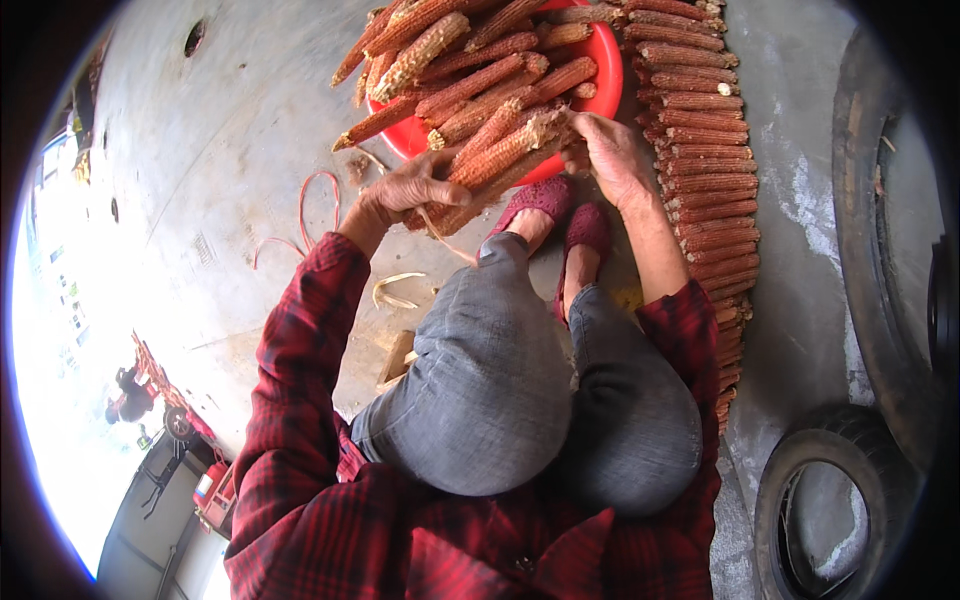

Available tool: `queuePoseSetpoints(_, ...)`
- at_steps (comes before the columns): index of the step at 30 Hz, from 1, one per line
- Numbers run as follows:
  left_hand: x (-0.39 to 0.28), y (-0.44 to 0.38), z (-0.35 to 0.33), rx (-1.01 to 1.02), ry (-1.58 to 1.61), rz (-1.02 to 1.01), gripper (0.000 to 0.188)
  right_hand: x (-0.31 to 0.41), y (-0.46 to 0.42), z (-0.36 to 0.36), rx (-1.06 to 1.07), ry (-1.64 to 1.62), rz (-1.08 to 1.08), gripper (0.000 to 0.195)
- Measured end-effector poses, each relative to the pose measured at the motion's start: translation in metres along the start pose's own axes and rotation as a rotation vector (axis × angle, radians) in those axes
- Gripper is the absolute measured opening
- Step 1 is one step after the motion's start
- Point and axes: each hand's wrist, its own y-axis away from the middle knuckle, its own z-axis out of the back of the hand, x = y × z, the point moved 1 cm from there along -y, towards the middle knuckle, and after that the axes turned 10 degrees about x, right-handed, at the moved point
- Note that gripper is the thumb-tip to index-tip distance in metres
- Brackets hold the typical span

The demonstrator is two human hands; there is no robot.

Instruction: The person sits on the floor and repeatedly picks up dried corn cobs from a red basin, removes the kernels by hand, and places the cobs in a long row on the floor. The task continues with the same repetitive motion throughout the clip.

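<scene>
A small bundle of bare reddish corn cobs [495,161] spans the space between my hands, above my shoes. My left hand [416,187] grips its near left end, thumb across the top. A thin pale strand [444,238] hangs below that thumb. At the bundle's far right end, the fingers of my right hand [606,154] close around the ragged tips. Just beyond the bundle is a red plastic basin [609,71], heaped with loose corn cobs [472,86], some jutting over its rim.
To the right runs a long stacked row of corn cobs [712,180]. Tyres [776,480] lie farther right. Pinkish twine [301,214], a husk scrap [396,289] and a small wooden box [395,360] are on the concrete floor at left. A wheeled vehicle [178,424] stands near the bright opening.
</scene>
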Motion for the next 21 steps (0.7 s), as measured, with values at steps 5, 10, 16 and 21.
queuePoseSetpoints(5, 0.021, -0.005, 0.007, 0.134, 0.419, -0.002, 0.074, -0.004, -0.003, -0.005, -0.22, 0.09, -0.005, 0.029)
queuePoseSetpoints(10, 0.004, -0.011, -0.008, 0.182, 0.357, 0.009, 0.082, -0.008, -0.008, 0.003, -0.158, 0.056, 0.229, 0.03)
queuePoseSetpoints(16, -0.019, 0.012, -0.01, 0.131, -0.012, 0.168, 0.08, -0.024, -0.003, 0.012, -0.039, 0.351, 0.413, 0.018)
queuePoseSetpoints(21, -0.031, 0.026, -0.002, -0.049, -0.307, 0.346, 0.061, -0.03, -0.008, -0.003, 0.214, 0.745, 0.427, 0.018)
